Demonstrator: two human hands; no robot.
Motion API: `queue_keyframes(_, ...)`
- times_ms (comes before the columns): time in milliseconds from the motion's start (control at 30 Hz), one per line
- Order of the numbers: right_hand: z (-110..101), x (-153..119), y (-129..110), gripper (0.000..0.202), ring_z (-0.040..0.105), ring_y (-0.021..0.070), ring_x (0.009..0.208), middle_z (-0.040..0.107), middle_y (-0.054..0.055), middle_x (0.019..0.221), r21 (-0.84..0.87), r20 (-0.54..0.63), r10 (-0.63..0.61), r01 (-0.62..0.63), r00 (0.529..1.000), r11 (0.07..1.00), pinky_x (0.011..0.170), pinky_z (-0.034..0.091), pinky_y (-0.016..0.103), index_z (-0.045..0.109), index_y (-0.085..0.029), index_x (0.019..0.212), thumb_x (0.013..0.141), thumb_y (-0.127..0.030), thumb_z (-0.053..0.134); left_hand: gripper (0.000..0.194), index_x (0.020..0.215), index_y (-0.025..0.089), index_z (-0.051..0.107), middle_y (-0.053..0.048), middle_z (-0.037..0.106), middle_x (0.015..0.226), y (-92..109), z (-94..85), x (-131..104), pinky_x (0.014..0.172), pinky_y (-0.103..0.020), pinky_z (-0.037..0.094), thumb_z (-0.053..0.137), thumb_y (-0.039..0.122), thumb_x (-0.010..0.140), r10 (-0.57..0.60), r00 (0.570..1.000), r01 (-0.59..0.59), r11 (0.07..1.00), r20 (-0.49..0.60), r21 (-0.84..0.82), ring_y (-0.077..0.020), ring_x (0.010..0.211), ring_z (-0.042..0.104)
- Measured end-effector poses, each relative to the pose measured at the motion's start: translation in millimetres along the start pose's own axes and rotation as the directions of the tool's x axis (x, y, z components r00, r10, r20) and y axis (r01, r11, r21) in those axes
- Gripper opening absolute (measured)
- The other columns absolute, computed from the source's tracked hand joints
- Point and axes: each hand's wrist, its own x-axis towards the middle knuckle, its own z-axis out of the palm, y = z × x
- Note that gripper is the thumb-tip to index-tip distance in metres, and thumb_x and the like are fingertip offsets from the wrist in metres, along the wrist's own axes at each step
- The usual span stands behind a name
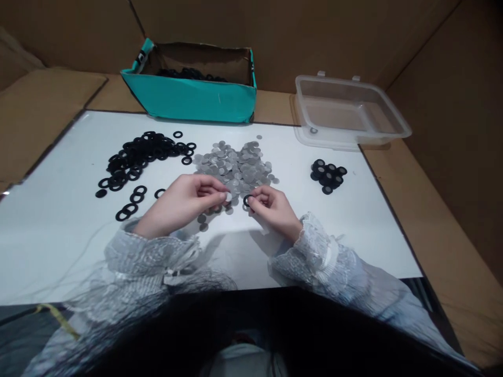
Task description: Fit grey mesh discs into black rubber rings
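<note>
Between thumb and fingers, my left hand (188, 201) pinches a small silver disc (228, 197). My right hand (273, 207) grips a black ring (247, 201) by its edge, a short way to the right of the disc; the two pieces are apart. Both hands are over the near side of a loose pile of silver discs (239, 166). Left of it lies a heap of black rings (145, 149), with several single rings (137, 195) nearer my left wrist. At the right is a small cluster of black rings with grey centres (328, 175).
A teal box (196, 99) holding more black rings stands at the back. Back right sits a clear plastic container (353, 107) with one small piece visible near its front left corner. Everything lies on or beside a white board (63, 225), with cardboard walls (283, 42) around it.
</note>
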Motion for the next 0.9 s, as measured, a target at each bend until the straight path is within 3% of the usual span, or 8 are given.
queue_keyframes(133, -1, -1, -1, 0.010, 0.053, 0.0097, 0.056, 0.055, -0.004, 0.058, 0.008, 0.043, 0.025, -0.025, 0.999, 1.000, 0.055, 0.040, 0.024, 0.055, -0.017, 0.077, 0.076, -0.025, 0.061, 0.018, 0.082, 0.018, 0.068, -0.002, 0.068, 0.057, 8, 17.7, 3, 0.043, -0.024, 0.045, 0.066, 0.033, 0.074, 0.004, 1.000, -0.004, 1.000, 0.013, -0.027, -0.0155, 0.051, 0.061)
queue_keyframes(267, -2, -4, -5, 0.012, 0.051, 0.0091, 0.055, 0.055, -0.003, 0.059, 0.010, 0.053, 0.046, -0.047, 0.998, 0.999, 0.055, 0.039, 0.024, 0.058, -0.016, 0.071, 0.076, -0.026, 0.062, 0.016, 0.082, 0.017, 0.066, -0.001, 0.068, 0.058, 6, 24.2, 3, 0.047, -0.024, 0.047, 0.065, 0.032, 0.075, 0.041, 0.999, -0.039, 0.998, 0.033, -0.047, -0.0148, 0.052, 0.061)
queue_keyframes(533, -2, -8, -8, 0.013, 0.059, 0.0112, 0.065, 0.063, -0.001, 0.068, 0.056, 0.164, 0.073, -0.083, 0.984, 0.995, 0.064, 0.048, 0.026, 0.062, -0.017, 0.076, 0.075, -0.030, 0.065, 0.025, 0.090, 0.017, 0.067, 0.000, 0.066, 0.056, 1, 28.1, 3, 0.046, -0.025, 0.046, 0.065, 0.037, 0.076, 0.035, 0.998, -0.034, 0.999, 0.060, -0.017, -0.0154, 0.050, 0.060)
queue_keyframes(767, -7, -9, -13, 0.024, 0.048, 0.0088, 0.057, 0.058, -0.002, 0.065, -0.034, 0.242, 0.093, -0.087, 0.966, 0.996, 0.054, 0.039, 0.024, 0.060, -0.017, 0.071, 0.070, -0.039, 0.070, 0.021, 0.072, 0.018, 0.062, -0.001, 0.066, 0.056, -3, 25.1, 5, 0.039, -0.021, 0.040, 0.069, 0.039, 0.072, -0.014, 0.981, 0.039, 0.992, 0.194, -0.121, -0.0120, 0.046, 0.056)
queue_keyframes(900, -7, -10, -17, 0.020, 0.042, 0.0078, 0.054, 0.050, -0.004, 0.058, -0.121, 0.267, 0.111, -0.081, 0.957, 0.989, 0.052, 0.037, 0.022, 0.060, -0.016, 0.068, 0.070, -0.034, 0.069, 0.019, 0.078, 0.020, 0.069, 0.001, 0.062, 0.053, -4, 22.9, 5, 0.039, -0.022, 0.040, 0.068, 0.037, 0.072, -0.026, 0.987, 0.038, 0.996, 0.159, -0.078, -0.0113, 0.043, 0.051)
